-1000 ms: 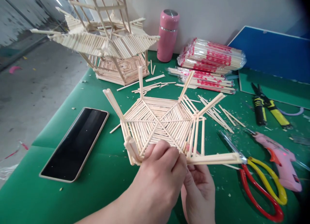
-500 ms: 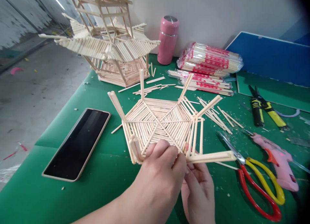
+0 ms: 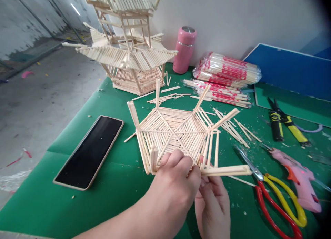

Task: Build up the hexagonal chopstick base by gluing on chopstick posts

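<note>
A hexagonal frame of thin wooden sticks (image 3: 152, 130) has paired posts leaning outward at its corners. My left hand (image 3: 176, 183) is closed over the frame's near edge, its fingers curled and their tips hidden. Close beside it, my right hand (image 3: 214, 204) pinches the same edge from below, near the right front corner post (image 3: 227, 170). Whatever small piece may lie between the fingers is hidden. On the frame's right side, several short sticks (image 3: 212, 149) stand up between the corners.
Left lies a phone (image 3: 89, 152); right are scissors (image 3: 276, 194), a pink glue gun (image 3: 297, 177) and pliers (image 3: 287, 123). Behind stand a stick pagoda (image 3: 134, 59), a pink flask (image 3: 184, 49) and wrapped stick bundles (image 3: 227, 71). Loose sticks (image 3: 230, 128) lie on the green tabletop (image 3: 116, 208).
The camera view has shifted, so the background sits lower and farther right. Both hands stay at the frame's near edge with almost the same grip.
</note>
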Tool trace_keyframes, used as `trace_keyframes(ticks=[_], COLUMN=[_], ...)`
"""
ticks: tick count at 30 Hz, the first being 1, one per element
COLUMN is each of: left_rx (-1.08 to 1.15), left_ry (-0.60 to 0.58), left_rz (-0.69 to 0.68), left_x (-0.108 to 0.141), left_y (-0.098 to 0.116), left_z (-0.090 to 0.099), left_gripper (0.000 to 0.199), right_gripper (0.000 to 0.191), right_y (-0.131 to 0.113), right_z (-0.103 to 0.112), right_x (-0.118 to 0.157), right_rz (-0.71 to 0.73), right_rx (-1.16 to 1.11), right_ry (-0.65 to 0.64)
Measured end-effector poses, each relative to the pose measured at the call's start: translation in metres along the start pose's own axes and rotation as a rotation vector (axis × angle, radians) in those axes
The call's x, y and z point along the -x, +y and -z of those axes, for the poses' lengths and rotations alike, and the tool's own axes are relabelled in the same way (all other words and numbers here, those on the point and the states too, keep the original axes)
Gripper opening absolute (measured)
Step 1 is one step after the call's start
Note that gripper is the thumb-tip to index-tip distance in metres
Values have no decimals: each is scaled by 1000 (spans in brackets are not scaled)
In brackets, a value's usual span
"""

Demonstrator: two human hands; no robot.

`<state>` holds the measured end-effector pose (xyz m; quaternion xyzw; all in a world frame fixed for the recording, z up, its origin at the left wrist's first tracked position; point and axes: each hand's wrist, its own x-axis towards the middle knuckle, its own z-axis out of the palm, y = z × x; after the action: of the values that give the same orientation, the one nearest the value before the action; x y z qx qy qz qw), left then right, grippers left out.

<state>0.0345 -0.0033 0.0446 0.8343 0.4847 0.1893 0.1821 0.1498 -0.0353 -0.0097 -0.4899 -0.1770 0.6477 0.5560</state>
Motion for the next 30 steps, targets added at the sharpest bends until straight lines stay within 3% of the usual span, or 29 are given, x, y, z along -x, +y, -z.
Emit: trace_keyframes(ticks=[1,5,8,10,17,24,30], left_rx=[-8,-89,-165,-259,-574,-589,-576], left_ry=[25,239,426,480,506,478,519], left_rz=[-3,-54,-23,-27,-167,-171,-198], left_x=[1,13,21,23,6,-8,-15], left_y=[0,2,3,1,-6,-9,-13], left_z=[0,-1,2,8,39,66,74], left_gripper=[3,33,31,31,34,34,28], right_gripper=[36,32,26,27,29,28,30], right_y=[-1,-9,-21,-30,-64,-79,-83], right_z=[-1,-9,-18,-25,-52,-68,-71], right_x=[0,1,0,-1,1,1,-1], right_rz=[6,48,92,116,187,259,282], right_rx=[-3,-35,-19,26,92,57,59], right_ry=[-4,-78,-134,-150,-263,-362,-381])
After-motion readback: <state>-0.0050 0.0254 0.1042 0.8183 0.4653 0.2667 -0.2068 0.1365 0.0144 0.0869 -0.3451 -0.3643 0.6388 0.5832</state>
